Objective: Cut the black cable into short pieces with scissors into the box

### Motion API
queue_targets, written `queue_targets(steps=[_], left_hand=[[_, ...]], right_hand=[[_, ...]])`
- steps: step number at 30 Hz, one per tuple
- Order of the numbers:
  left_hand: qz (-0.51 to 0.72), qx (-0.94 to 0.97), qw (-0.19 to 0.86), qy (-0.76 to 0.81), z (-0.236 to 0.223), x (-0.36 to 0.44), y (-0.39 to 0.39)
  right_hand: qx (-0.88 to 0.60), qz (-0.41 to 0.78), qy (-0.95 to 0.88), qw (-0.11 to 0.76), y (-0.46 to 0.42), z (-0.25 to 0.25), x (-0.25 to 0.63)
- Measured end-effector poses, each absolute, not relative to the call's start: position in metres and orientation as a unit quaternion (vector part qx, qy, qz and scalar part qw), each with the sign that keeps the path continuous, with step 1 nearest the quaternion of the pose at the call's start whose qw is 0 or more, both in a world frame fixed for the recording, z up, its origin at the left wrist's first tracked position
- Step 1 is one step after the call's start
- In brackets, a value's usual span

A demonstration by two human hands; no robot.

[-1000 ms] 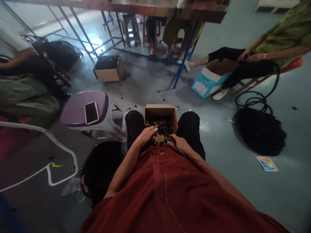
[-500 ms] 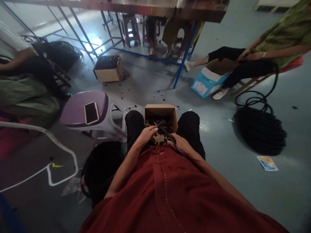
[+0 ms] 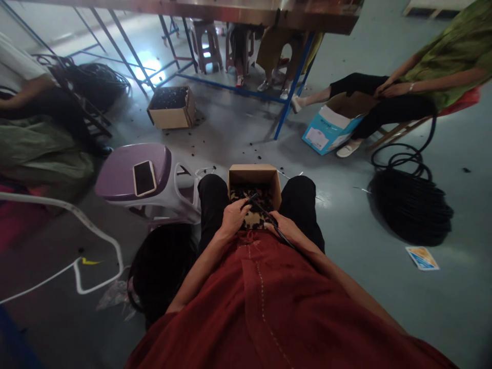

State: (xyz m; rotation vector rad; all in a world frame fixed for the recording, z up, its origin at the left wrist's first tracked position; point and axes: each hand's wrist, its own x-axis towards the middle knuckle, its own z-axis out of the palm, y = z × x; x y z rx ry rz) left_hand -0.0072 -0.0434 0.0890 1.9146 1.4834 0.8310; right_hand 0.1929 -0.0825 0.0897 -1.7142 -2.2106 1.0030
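Seeing plain black on the cord (image 3: 283, 236), black on the loose pieces (image 3: 261, 191) speckling the tan box (image 3: 273, 179). Seeing dark red on the shirt (image 3: 307, 302) with pale dashes down its front, black on the trousers (image 3: 302, 202). Noting purple on the stool seat (image 3: 115, 177), whitish grey on its legs (image 3: 169, 203). Recording blue and white on the carton (image 3: 330, 129), mottled green on a co-worker's top (image 3: 449, 59), grey on the floor (image 3: 369, 302).

A smartphone (image 3: 144, 178), 1 in all, lies screen up on the purple-topped plastic stool (image 3: 109, 174). Nearer the camera than this stool is a bent white tube (image 3: 120, 256); beyond the stool stands a long workbench (image 3: 230, 11). Well to the stool's right are a blue-and-white carton (image 3: 326, 134), a seated co-worker in green (image 3: 449, 72) and an orange-and-blue packet (image 3: 422, 258).
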Motion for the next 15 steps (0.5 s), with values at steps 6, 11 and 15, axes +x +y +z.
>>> queue_targets(steps=[6, 11, 15], left_hand=[[0.314, 0.7, 0.309, 0.561, 0.089, -0.004, -0.045], [0.272, 0.613, 0.517, 0.533, 0.092, -0.01, -0.039], [0.269, 0.62, 0.505, 0.537, 0.093, -0.015, -0.039]], right_hand=[[-0.588, 0.329, -0.735, 0.074, -0.084, 0.09, 0.192], [-0.592, 0.315, -0.739, 0.066, -0.084, 0.09, 0.193], [-0.582, 0.318, -0.745, 0.064, -0.084, 0.09, 0.192]])
